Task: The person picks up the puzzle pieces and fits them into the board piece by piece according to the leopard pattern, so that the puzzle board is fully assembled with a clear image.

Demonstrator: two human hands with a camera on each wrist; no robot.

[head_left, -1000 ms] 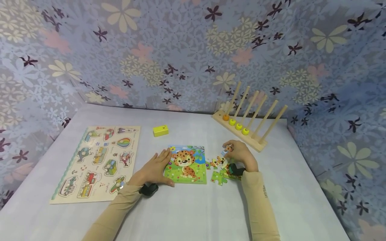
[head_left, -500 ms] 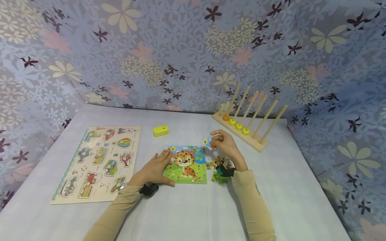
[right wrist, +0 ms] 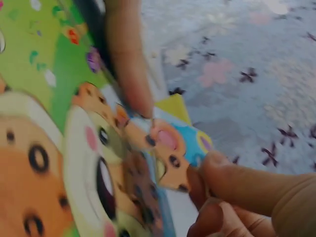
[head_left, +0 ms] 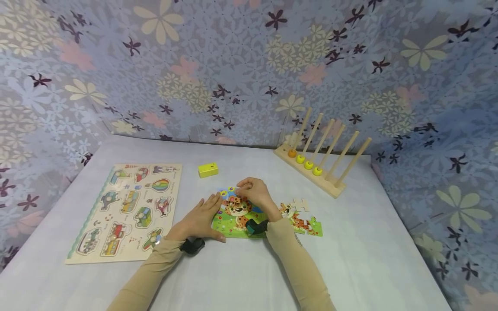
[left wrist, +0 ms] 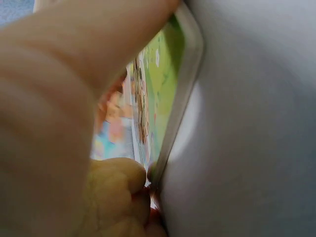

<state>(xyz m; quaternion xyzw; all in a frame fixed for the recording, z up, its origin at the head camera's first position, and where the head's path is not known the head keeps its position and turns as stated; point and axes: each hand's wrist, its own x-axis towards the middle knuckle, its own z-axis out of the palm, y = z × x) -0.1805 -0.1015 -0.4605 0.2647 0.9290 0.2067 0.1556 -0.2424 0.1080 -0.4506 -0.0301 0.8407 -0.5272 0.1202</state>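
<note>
A leopard picture board (head_left: 229, 223) lies flat on the table in the head view. My left hand (head_left: 197, 219) rests along its left edge, fingers extended and thumb at the lower corner. In the left wrist view the board's pale edge (left wrist: 186, 94) shows beneath that hand. My right hand (head_left: 254, 192) is over the board's upper part and pinches a jigsaw piece (right wrist: 173, 145) between thumb and fingers. The piece carries a spotted ear and some blue sky. Several loose jigsaw pieces (head_left: 301, 223) lie just right of the board, one pale side up.
A wooden peg puzzle of vehicles (head_left: 134, 233) lies at the left. Behind the board sits a small yellow block (head_left: 208, 170). At the back right stands a wooden rod stand (head_left: 330, 185) with orange and yellow beads. A flowered cloth (head_left: 233, 65) hangs behind the table.
My right hand has lifted the jigsaw piece from the loose ones and carried it left, over the top of the leopard board. My left hand has stayed in place.
</note>
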